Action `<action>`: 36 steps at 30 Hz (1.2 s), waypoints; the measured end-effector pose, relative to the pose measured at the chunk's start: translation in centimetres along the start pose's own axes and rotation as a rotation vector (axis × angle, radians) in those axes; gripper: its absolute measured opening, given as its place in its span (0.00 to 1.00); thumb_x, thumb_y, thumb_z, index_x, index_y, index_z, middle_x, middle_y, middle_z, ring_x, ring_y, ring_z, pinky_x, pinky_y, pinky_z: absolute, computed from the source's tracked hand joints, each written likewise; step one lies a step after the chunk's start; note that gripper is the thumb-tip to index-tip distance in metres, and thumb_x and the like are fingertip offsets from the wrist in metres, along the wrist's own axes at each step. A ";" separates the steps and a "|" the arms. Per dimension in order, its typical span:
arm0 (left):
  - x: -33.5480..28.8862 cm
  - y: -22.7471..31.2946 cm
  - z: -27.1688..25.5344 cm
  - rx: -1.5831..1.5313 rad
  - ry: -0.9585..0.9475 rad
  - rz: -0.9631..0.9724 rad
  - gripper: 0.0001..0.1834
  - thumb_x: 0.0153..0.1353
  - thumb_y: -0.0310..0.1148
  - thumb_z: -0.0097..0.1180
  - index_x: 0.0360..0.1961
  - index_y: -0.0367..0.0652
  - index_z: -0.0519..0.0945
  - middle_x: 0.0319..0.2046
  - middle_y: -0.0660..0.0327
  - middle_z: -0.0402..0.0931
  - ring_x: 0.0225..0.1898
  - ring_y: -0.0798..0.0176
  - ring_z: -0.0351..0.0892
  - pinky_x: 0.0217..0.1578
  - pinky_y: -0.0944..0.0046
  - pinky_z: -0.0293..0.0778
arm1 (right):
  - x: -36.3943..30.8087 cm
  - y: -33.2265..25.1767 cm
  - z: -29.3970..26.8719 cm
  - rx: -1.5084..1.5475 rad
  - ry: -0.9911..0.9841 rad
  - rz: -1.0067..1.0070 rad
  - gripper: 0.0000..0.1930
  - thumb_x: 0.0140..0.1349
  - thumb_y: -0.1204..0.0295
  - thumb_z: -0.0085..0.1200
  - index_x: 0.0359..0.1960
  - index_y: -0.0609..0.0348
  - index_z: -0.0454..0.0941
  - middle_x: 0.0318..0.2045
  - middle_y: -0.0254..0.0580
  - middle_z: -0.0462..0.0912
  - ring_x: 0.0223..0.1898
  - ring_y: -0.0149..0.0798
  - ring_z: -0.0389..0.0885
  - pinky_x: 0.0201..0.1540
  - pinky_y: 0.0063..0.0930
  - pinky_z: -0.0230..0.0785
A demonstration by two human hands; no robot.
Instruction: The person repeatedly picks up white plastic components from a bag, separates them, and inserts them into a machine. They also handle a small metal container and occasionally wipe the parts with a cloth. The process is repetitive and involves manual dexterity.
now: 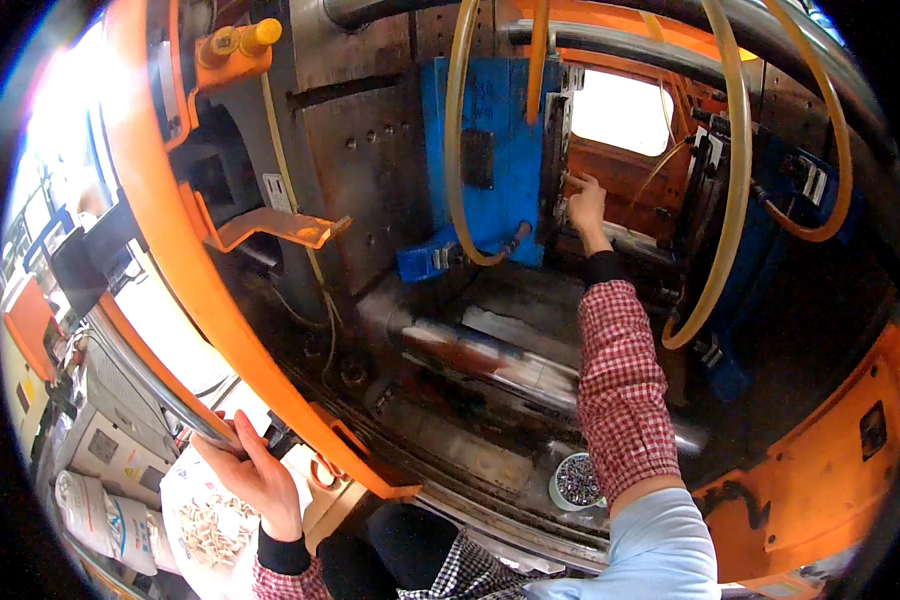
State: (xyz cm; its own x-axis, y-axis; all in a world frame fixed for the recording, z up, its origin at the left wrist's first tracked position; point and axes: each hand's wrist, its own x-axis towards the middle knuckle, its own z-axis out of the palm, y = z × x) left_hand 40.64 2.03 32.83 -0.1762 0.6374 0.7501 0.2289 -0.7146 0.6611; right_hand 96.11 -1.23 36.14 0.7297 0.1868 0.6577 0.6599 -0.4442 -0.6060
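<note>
My left hand (255, 475) is at the lower left, its fingers wrapped round a grey metal bar handle (160, 385) beside the orange door frame. My right arm, in a red checked sleeve, reaches far into the machine. There my right hand (587, 203) is at the edge of a blue mold half (505, 150), with one finger pointing to its dark inner face and the others curled. Anything between those fingers is too small to make out. A pale bowl of small metal parts (558, 493) stands on the machine's ledge, beside my right forearm.
Yellowish hoses (738, 200) loop down around the mold halves. An orange bracket (280, 228) juts in from the left. Across the lower middle lies a shiny metal bar (490, 360). A white bag of small pale pieces (215, 525) sits beneath my left hand, near another bag (105, 515).
</note>
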 end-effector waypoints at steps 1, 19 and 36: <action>0.0 -0.2 -0.2 0.010 -0.014 -0.009 0.10 0.65 0.31 0.48 0.44 0.38 0.65 0.25 0.68 0.64 0.20 0.78 0.56 0.19 0.77 0.55 | -0.2 0.8 -0.3 0.019 -0.014 0.041 0.20 0.49 0.77 0.47 0.46 0.50 0.78 0.51 0.48 0.72 0.55 0.54 0.64 0.58 0.43 0.59; 1.3 1.2 -1.7 -0.382 -0.297 -0.376 0.09 0.63 0.35 0.51 0.30 0.43 0.71 0.17 0.69 0.68 0.17 0.77 0.64 0.19 0.75 0.59 | -13.1 -10.8 -9.2 0.441 0.079 -0.110 0.09 0.59 0.70 0.50 0.27 0.63 0.77 0.26 0.50 0.80 0.30 0.52 0.78 0.35 0.40 0.68; -11.1 16.1 -3.1 -1.031 -1.213 -0.045 0.15 0.58 0.32 0.54 0.38 0.35 0.64 0.24 0.49 0.69 0.27 0.49 0.73 0.26 0.57 0.67 | -56.9 -12.2 -15.4 0.639 -1.219 -0.788 0.11 0.57 0.66 0.52 0.33 0.62 0.75 0.27 0.49 0.79 0.26 0.48 0.79 0.32 0.36 0.71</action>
State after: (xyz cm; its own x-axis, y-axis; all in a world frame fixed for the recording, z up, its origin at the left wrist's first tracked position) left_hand 43.37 -17.47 35.21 0.7843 0.1437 0.6034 -0.5615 -0.2489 0.7891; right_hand 43.78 -19.90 12.99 -0.3247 0.8837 0.3371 0.6606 0.4670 -0.5878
